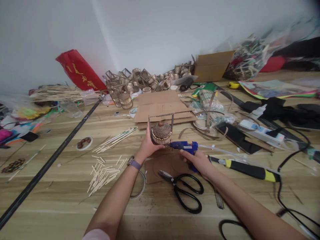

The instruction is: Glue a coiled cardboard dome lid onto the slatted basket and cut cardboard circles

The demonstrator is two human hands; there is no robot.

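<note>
The left hand (150, 146) grips a small striped basket (162, 133) (its coiled brown lid topped by a round knob) in front of the stacked cardboard (158, 101). The right hand (201, 162) is wrapped around a blue glue gun (186, 146), nozzle at the basket's lower edge. Black-handled scissors (188, 210) lie nearer the wearer.

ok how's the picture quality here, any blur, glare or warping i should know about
Head view, centre: the woven basket and blue glue gun are recognisable, though slightly soft; head view, right edge: the plastic bag looks smeared and stretched; head view overall: dim, diffuse light, no strong glare, top right corner darkened.
</note>
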